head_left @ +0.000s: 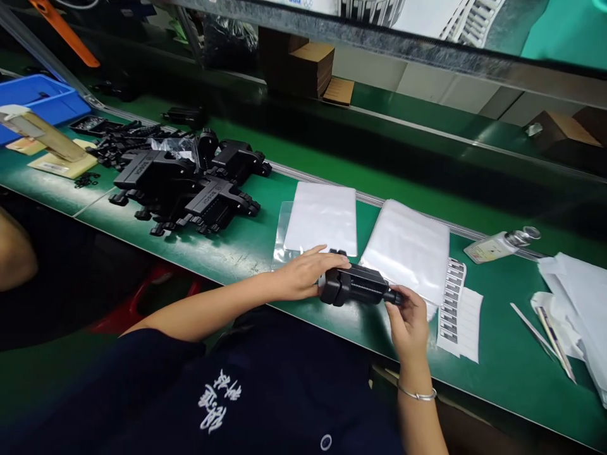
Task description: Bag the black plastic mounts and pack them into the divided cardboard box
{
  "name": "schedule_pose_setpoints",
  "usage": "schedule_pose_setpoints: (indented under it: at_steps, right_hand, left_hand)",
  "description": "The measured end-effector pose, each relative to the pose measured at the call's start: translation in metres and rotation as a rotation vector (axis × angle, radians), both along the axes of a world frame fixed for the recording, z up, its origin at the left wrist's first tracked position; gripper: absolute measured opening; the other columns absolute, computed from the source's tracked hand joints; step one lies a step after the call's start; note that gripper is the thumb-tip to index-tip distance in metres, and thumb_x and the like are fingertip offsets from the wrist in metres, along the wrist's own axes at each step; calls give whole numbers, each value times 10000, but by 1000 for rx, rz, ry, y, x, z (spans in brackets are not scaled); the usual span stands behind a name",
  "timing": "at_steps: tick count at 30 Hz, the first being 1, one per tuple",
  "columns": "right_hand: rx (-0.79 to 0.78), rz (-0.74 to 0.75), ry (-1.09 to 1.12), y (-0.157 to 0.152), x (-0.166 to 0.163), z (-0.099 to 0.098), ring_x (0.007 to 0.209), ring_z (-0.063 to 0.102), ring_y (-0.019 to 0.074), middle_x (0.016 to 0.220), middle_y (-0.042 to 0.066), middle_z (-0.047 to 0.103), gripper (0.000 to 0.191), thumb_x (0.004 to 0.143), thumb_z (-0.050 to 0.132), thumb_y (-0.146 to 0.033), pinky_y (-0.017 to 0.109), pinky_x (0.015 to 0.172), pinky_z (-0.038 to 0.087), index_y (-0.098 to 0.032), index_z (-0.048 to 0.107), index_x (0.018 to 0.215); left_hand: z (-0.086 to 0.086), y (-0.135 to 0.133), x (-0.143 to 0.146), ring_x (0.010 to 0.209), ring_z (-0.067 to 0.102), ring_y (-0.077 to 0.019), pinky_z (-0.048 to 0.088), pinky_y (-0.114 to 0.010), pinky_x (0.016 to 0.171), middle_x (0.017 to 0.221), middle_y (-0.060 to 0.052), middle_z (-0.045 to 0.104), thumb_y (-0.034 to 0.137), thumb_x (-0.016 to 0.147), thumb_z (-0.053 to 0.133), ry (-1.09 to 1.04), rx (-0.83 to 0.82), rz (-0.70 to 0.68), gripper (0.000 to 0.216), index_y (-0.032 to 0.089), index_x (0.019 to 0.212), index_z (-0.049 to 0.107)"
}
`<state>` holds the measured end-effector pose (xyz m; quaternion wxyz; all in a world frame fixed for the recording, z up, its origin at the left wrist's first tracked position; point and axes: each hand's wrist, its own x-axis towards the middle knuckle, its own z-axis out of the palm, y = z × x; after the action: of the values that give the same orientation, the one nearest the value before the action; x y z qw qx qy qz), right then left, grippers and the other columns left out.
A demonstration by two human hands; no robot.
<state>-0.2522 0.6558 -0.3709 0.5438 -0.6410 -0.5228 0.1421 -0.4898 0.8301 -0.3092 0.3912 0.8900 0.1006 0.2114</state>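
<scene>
I hold a black plastic device [363,284] of a kind I cannot make out, just above the front of the green bench. My left hand [303,273] is closed around its thicker left end, thumb side hidden. At the narrow right end, the fingers of my right hand [408,316] pinch a small knob-like part. Behind the device lie two stacks of clear plastic bags, a left stack [322,218] and a right stack [410,246]. A sheet of printed labels [451,303] is just right of my right hand.
Several similar black devices [208,196] are piled at the left. Beyond them stand a blue bin [42,101] and a tape dispenser [57,139]. A pump bottle [497,245], tweezers [533,325] and white sheets [578,297] lie right. A metal shelf edge [379,50] crosses above. Someone's arm [14,249] shows left.
</scene>
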Motion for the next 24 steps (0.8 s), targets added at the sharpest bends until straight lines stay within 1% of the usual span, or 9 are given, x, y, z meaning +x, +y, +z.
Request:
schedule_pose_setpoints:
  at_steps: [2,4,9,11,14,16,18,21,24]
  right_hand:
    - [24,-30,22,2,-2,-5,1059,624,229,1122,111,618,331,865,620,-242,430,888,534,-216,541,1186]
    - [47,-40,25,4,-5,-7,1061,627,230,1119,107,622,335,855,632,-228,438,901,533,-220,549,1179]
    - [95,-6,-137,10,-9,7,1045,639,229,1104,104,634,335,871,604,-186,429,860,565,-229,557,1200]
    - [124,13,-310,11,-12,20,1024,647,235,1090,102,650,363,881,592,-181,426,834,576,-243,549,1235]
    - [183,127,-583,12,-17,42,955,661,231,1064,87,680,408,890,593,-200,399,789,573,-279,526,1284]
    - [213,236,-705,14,-23,53,855,660,214,1006,73,693,368,907,574,-234,359,706,551,-292,536,1268]
    - [219,293,-744,18,-28,57,752,636,194,941,65,689,293,936,515,-261,331,628,508,-290,549,1225]
    - [170,280,-560,24,-37,54,680,604,184,885,63,660,238,964,425,-315,331,604,482,-263,529,1171]
    - [-49,244,-118,30,-45,52,632,557,168,777,25,586,296,974,374,-402,332,621,481,-230,487,1187]
  left_hand:
    - [0,0,-1,1304,510,-241,159,-549,1185,1315,-90,621,161,855,513,-6,118,-18,445,249,1290,497]
    - [0,-1,-2,1284,534,-224,156,-546,1186,1290,-86,642,153,875,482,-6,177,-9,382,248,1241,535]
    - [3,0,-11,1262,552,-228,177,-536,1179,1286,-89,641,150,876,489,-65,166,19,390,250,1251,523]
    - [4,2,-18,1239,559,-260,211,-533,1166,1275,-90,637,223,838,590,-70,37,45,450,247,1279,504]
    - [1,3,-25,1090,608,-303,419,-467,1016,1181,-94,645,489,736,719,-62,-333,180,606,216,1245,533]
    - [-4,1,-27,985,617,-295,492,-386,857,1084,-96,646,676,712,659,-89,-584,295,698,182,1195,562]
    - [-7,-2,-28,947,608,-283,492,-346,796,1025,-98,638,762,712,590,-137,-714,369,753,162,1167,569]
    - [-6,-6,-34,935,602,-269,488,-337,788,1013,-93,631,760,695,614,-146,-632,405,754,172,1164,555]
    - [1,-5,-46,916,627,-264,501,-352,784,1048,-97,641,696,682,680,-92,-377,400,722,194,1179,531]
